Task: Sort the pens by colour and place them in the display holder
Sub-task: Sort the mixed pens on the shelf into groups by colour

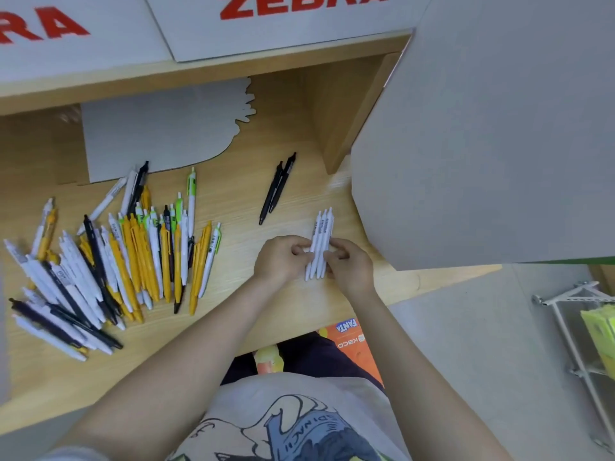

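A small bunch of white pens (pixel 322 231) lies side by side on the wooden desk (pixel 233 201), right of centre. My left hand (pixel 283 259) pinches the bunch from the left and my right hand (pixel 349 264) pinches it from the right, both near the pens' lower half. Two black pens (pixel 277 188) lie together just beyond, to the upper left. A big mixed pile of white, yellow, black and green pens (pixel 109 257) spreads over the desk's left side. No display holder is recognisable in view.
A large grey panel (pixel 482 144) looms at the right, over the desk's corner. A grey cut-out board (pixel 159 134) leans at the back. White ZEBRA signs (pixel 283 15) stand above. An orange Fanta box (pixel 356 347) lies under the desk edge; a wire rack (pixel 579 327) stands at far right.
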Tool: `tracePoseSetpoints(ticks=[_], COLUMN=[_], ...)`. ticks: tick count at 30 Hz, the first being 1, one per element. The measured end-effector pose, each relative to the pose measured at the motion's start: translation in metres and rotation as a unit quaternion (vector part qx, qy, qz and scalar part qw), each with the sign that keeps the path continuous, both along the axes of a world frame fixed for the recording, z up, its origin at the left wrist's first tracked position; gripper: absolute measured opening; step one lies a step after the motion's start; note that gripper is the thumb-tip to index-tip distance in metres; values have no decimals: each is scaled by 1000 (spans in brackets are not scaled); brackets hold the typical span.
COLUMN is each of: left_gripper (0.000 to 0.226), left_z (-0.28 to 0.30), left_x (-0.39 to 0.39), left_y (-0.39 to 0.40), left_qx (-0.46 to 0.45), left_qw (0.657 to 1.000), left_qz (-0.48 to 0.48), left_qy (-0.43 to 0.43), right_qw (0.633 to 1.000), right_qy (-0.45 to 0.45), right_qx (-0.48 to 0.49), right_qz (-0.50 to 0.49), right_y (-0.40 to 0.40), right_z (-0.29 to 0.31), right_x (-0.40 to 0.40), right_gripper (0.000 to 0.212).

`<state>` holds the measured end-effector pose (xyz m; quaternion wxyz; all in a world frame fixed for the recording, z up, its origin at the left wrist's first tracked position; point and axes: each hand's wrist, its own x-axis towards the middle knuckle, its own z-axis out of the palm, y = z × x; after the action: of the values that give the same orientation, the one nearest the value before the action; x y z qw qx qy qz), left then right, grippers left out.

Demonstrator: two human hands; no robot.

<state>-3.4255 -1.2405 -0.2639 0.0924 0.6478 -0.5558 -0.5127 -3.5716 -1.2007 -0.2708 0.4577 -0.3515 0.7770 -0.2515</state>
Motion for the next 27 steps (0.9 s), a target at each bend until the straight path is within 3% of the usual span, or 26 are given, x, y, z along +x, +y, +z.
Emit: tracePoseSetpoints(ticks=[3, 7, 10, 12, 16, 19, 27], left_gripper=[32, 27, 37, 49, 69, 84, 85], left_z=[6, 9, 5, -1, -10, -17, -20], left_x=[16, 69, 119, 149, 196, 219, 239], left_y=[2, 14, 24, 28, 34, 38, 44], left_qx=[-6, -142, -256, -285, -233, -178, -146], left_qw=[1000, 988, 956, 929, 915, 917, 945], left_qz=[0, 56, 51, 22, -53, -58, 8], left_qy=[21, -28, -133, -235, -324, -352, -294], right_qw=[999, 995, 994, 991, 980, 979, 988], right_qy=[39, 61, 32, 7, -8, -20, -18], right_qx=[-13, -71, -71, -64, -32, 1, 33], right_qz=[8, 26, 73, 114, 194, 205, 148], right_y=[0, -2, -7, -10, -16, -20, -34], right_z=[4, 18, 20, 16, 7, 2, 0], right_x=[1, 26, 61, 87, 134, 158, 209], right_gripper=[29, 23, 17, 14, 17, 24, 29])
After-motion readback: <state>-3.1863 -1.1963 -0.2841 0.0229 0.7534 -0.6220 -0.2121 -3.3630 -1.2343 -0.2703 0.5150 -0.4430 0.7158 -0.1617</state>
